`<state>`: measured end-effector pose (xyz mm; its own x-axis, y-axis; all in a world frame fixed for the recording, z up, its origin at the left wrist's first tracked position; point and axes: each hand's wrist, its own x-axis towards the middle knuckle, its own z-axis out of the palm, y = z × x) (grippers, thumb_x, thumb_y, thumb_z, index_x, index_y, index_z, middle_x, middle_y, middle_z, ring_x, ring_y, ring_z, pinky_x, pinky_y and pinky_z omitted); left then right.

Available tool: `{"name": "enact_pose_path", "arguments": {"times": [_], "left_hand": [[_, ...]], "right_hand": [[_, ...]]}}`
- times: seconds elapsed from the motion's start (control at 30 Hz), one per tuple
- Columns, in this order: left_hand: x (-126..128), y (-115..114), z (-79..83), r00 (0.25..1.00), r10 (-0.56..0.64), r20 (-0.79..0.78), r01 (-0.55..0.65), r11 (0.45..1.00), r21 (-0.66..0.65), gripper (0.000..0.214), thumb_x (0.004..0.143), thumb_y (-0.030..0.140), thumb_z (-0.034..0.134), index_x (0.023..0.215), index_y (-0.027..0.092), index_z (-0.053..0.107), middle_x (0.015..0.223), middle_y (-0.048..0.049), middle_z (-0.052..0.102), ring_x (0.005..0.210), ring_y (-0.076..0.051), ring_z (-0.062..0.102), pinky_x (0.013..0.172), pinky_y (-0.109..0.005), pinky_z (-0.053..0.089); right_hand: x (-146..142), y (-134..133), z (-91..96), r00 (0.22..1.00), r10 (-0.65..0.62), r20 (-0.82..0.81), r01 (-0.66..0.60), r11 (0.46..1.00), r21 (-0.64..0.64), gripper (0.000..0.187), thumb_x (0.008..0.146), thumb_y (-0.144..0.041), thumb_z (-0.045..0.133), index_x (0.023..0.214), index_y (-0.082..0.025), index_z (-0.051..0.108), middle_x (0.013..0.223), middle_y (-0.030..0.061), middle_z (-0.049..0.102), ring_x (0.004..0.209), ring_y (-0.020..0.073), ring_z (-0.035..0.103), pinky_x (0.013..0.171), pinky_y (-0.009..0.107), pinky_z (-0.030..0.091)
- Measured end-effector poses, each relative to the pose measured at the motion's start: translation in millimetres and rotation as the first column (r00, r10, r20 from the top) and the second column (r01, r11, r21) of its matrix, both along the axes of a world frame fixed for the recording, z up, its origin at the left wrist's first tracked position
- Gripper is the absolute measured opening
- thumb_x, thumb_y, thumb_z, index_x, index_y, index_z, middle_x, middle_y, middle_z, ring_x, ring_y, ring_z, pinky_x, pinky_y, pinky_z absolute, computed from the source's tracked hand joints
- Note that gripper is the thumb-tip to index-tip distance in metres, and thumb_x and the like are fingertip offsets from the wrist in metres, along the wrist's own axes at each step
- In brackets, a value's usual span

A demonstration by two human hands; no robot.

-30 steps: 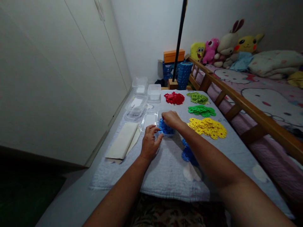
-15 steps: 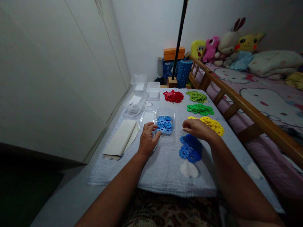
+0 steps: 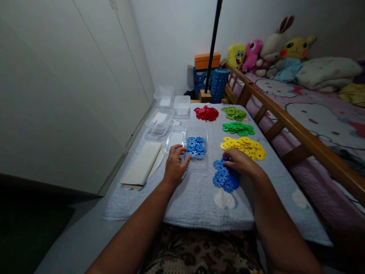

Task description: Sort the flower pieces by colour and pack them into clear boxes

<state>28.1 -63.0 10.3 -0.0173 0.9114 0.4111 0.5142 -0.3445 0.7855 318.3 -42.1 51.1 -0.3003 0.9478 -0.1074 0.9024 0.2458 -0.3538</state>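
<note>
My left hand (image 3: 175, 163) rests at the near left corner of a clear plastic box (image 3: 206, 142), thumb and fingers apart. Inside that box lie several blue snowflake discs (image 3: 195, 146). My right hand (image 3: 242, 161) reaches over a pile of darker blue discs (image 3: 224, 179), thumb and fingertips pinched at its far edge on a blue disc partly hidden by the fingers. Just beyond that hand spreads a pile of yellow discs (image 3: 245, 145). The box's open lid (image 3: 174, 139) lies to its left.
Green discs (image 3: 238, 128), lime discs (image 3: 234, 113) and red discs (image 3: 206, 113) lie farther back. More clear boxes (image 3: 181, 106) stand at the back left. Folded beige card (image 3: 142, 163) lies on the left. A wooden bed rail (image 3: 273, 118) borders the right side.
My right hand has come down from above the yellow pile's near edge onto the blue discs. My left hand stays by the box. The view has shifted slightly.
</note>
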Motion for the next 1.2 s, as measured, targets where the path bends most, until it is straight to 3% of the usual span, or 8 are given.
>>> {"name": "enact_pose_path", "arguments": {"times": [0.13, 0.3, 0.4, 0.57, 0.87, 1.03, 1.2], "left_hand": [[-0.3, -0.3, 0.5, 1.000, -0.002, 0.002, 0.002, 1.000, -0.005, 0.015, 0.089, 0.028, 0.066, 0.102, 0.020, 0.066, 0.125, -0.0091, 0.056, 0.095, -0.017, 0.065, 0.075, -0.030, 0.058], [0.0, -0.5, 0.5, 1.000, -0.006, 0.002, 0.006, 1.000, -0.006, 0.015, 0.090, 0.028, 0.066, 0.102, 0.020, 0.066, 0.125, -0.0092, 0.056, 0.098, -0.017, 0.064, 0.076, -0.030, 0.058], [0.2, -0.1, -0.2, 1.000, -0.010, 0.010, 0.010, 1.000, -0.008, 0.016, 0.089, 0.028, 0.066, 0.103, 0.020, 0.065, 0.125, -0.0090, 0.056, 0.094, -0.016, 0.065, 0.077, -0.030, 0.058], [0.1, 0.7, -0.8, 1.000, -0.006, 0.007, 0.006, 1.000, 0.006, 0.016, 0.089, 0.027, 0.066, 0.103, 0.020, 0.065, 0.123, -0.0087, 0.056, 0.094, -0.017, 0.065, 0.078, -0.032, 0.058], [0.8, 0.5, -0.2, 1.000, -0.005, 0.014, 0.005, 1.000, -0.006, 0.015, 0.089, 0.027, 0.066, 0.102, 0.019, 0.065, 0.124, -0.0094, 0.056, 0.095, -0.017, 0.064, 0.075, -0.030, 0.056], [0.8, 0.0, 0.0, 1.000, -0.006, 0.019, 0.007, 1.000, -0.018, 0.015, 0.090, 0.029, 0.067, 0.102, 0.020, 0.066, 0.125, -0.0093, 0.056, 0.097, -0.017, 0.065, 0.074, -0.029, 0.056], [0.5, -0.4, 1.1, 1.000, -0.010, 0.018, 0.010, 1.000, -0.020, 0.015, 0.090, 0.028, 0.066, 0.103, 0.019, 0.066, 0.125, -0.0094, 0.056, 0.097, -0.017, 0.065, 0.073, -0.029, 0.055]], "right_hand": [[-2.4, -9.9, 3.1, 0.999, -0.001, -0.032, 0.003, 0.998, 0.069, 0.022, 0.087, -0.028, 0.068, 0.108, -0.021, 0.069, 0.109, 0.0104, 0.068, 0.108, 0.0255, 0.063, 0.097, 0.038, 0.048], [-1.3, -49.9, -14.3, 0.999, -0.051, -0.006, 0.051, 0.980, 0.192, 0.078, 0.079, -0.051, 0.077, 0.147, -0.024, 0.050, 0.154, 0.0180, 0.045, 0.143, 0.0384, 0.040, 0.116, 0.053, 0.036], [-8.3, -73.1, -34.7, 0.997, -0.067, 0.041, 0.056, 0.974, 0.221, 0.087, 0.078, -0.058, 0.074, 0.153, -0.026, 0.043, 0.163, 0.0181, 0.033, 0.149, 0.0415, 0.030, 0.118, 0.058, 0.031], [-22.5, -83.8, -54.7, 0.997, -0.032, 0.070, 0.010, 0.955, 0.295, 0.084, 0.080, -0.061, 0.070, 0.152, -0.025, 0.046, 0.163, 0.0184, 0.033, 0.149, 0.0432, 0.028, 0.117, 0.062, 0.028], [-44.0, -55.5, -48.3, 0.994, 0.058, 0.089, -0.082, 0.952, 0.296, 0.071, 0.088, -0.058, 0.065, 0.146, -0.019, 0.054, 0.157, 0.0198, 0.043, 0.144, 0.0403, 0.035, 0.117, 0.058, 0.030], [-46.4, -45.5, -49.6, 0.994, 0.109, 0.003, -0.103, 0.932, 0.346, 0.067, 0.088, -0.055, 0.066, 0.143, -0.018, 0.056, 0.152, 0.0200, 0.048, 0.141, 0.0381, 0.039, 0.118, 0.058, 0.028], [-41.6, -46.8, -51.8, 0.987, 0.132, -0.097, -0.079, 0.902, 0.425, 0.047, 0.090, -0.042, 0.066, 0.131, -0.019, 0.065, 0.145, 0.0180, 0.053, 0.136, 0.0354, 0.044, 0.117, 0.055, 0.029]]}}
